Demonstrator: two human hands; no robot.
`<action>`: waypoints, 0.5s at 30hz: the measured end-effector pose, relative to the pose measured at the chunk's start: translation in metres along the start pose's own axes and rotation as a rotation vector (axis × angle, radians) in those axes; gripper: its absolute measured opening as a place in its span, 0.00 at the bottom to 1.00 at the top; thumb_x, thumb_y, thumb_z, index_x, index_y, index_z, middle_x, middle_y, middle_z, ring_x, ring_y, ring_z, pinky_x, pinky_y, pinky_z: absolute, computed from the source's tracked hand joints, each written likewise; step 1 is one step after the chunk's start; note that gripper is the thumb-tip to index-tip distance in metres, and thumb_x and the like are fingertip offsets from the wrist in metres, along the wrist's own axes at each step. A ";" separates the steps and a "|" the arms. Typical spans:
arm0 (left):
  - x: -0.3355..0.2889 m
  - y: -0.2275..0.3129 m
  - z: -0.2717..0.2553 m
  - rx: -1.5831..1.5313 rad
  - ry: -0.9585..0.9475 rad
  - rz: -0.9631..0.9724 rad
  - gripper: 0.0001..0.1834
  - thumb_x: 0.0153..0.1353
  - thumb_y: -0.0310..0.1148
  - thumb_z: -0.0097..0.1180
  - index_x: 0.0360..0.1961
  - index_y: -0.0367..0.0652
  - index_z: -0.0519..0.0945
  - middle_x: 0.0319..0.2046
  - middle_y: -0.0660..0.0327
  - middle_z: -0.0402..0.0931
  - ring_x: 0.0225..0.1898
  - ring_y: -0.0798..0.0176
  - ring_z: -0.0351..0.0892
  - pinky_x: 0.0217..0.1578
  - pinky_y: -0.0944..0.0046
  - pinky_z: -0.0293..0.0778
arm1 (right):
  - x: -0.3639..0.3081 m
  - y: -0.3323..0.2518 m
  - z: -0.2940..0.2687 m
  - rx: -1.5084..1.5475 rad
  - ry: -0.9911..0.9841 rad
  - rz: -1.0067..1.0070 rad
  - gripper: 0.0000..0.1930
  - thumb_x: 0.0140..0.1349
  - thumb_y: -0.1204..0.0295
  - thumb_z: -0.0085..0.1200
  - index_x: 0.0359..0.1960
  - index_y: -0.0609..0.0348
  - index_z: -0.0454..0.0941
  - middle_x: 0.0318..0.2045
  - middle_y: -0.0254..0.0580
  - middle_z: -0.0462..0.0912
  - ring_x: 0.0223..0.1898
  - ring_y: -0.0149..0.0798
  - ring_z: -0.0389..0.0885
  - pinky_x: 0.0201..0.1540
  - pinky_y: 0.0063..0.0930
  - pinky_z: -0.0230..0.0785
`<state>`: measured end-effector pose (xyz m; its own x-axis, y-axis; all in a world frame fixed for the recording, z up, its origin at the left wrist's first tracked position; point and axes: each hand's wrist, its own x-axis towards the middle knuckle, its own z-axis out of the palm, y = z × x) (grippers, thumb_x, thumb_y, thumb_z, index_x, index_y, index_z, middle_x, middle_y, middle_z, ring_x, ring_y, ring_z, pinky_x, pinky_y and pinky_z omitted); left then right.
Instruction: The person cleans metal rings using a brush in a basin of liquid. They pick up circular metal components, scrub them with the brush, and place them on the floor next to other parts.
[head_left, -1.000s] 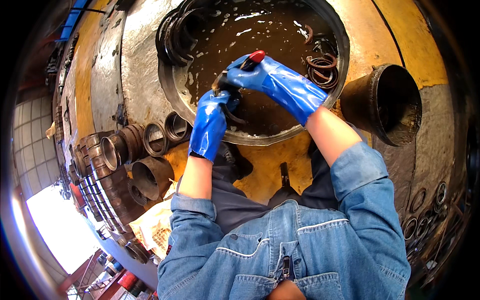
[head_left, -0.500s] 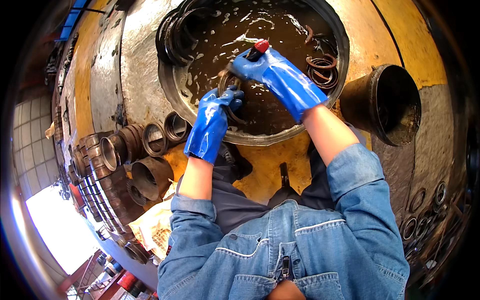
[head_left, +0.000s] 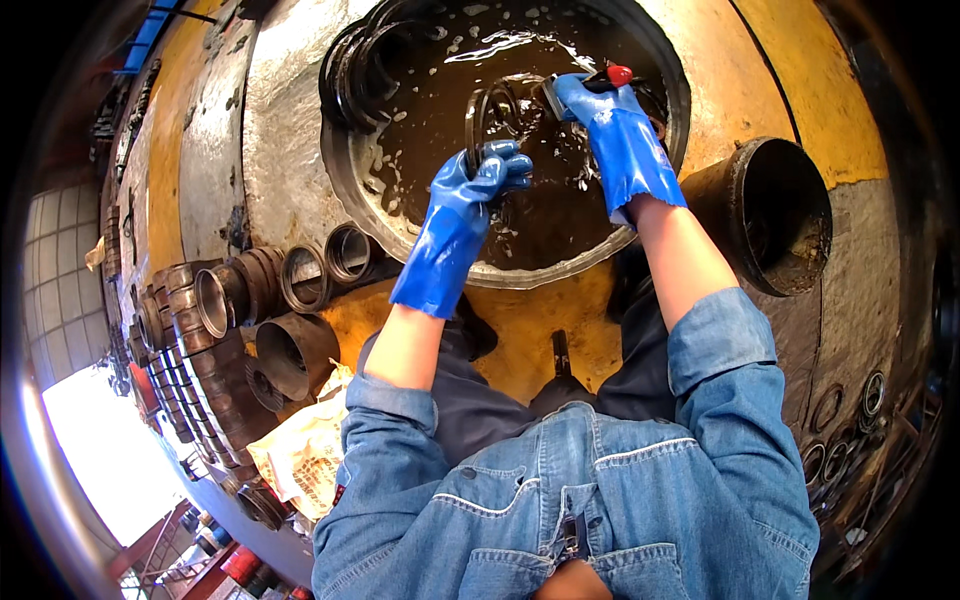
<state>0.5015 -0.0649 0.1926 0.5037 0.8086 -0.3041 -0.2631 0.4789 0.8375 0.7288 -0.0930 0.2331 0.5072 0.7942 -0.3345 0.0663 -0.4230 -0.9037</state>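
My left hand (head_left: 468,195), in a blue rubber glove, grips the lower part of a metal ring (head_left: 473,120) held on edge above murky brown liquid. The round tub (head_left: 345,195) holding that liquid is wide, with a dark rim. My right hand (head_left: 610,115), gloved likewise, is closed around a brush whose dark handle ends in a red tip (head_left: 619,76). The brush's working end is partly hidden and points left, a short way from the ring. Several dark rings (head_left: 345,85) hang over the tub's left rim.
Right of the tub, a large hollow cylinder (head_left: 775,215) lies on its side. At left stand rows of rusty metal rings (head_left: 212,300) and a short pipe (head_left: 297,357), with a paper sack (head_left: 305,455) nearby. Smaller rings (head_left: 827,408) lie at far right.
My right hand has moved right, drawing the brush away from the ring. My left hand has shifted right and slightly up, and the ring now stands more upright.
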 end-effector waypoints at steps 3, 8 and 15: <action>-0.005 -0.009 -0.012 0.119 -0.037 -0.133 0.27 0.72 0.35 0.62 0.67 0.32 0.72 0.56 0.45 0.81 0.50 0.54 0.85 0.56 0.54 0.79 | 0.018 0.013 0.005 -0.096 0.016 0.021 0.18 0.59 0.55 0.61 0.33 0.60 0.84 0.26 0.37 0.82 0.30 0.33 0.76 0.38 0.31 0.70; 0.005 -0.001 -0.067 -0.154 0.129 -0.333 0.27 0.77 0.46 0.53 0.62 0.30 0.75 0.49 0.46 0.85 0.34 0.59 0.84 0.46 0.54 0.83 | 0.037 0.021 0.017 -0.018 -0.179 -0.028 0.16 0.58 0.56 0.60 0.28 0.57 0.85 0.25 0.36 0.83 0.29 0.32 0.78 0.36 0.31 0.71; -0.029 0.016 -0.041 0.302 0.249 -0.060 0.21 0.76 0.38 0.52 0.57 0.28 0.79 0.48 0.50 0.86 0.42 0.60 0.85 0.51 0.62 0.80 | 0.021 -0.008 0.084 -0.042 -0.721 -0.145 0.14 0.62 0.57 0.58 0.22 0.50 0.81 0.21 0.29 0.78 0.25 0.26 0.71 0.34 0.26 0.67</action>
<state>0.4488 -0.0670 0.1960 0.2864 0.8582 -0.4261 0.0330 0.4356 0.8995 0.6664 -0.0364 0.2109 -0.1991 0.9268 -0.3183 0.1303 -0.2969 -0.9460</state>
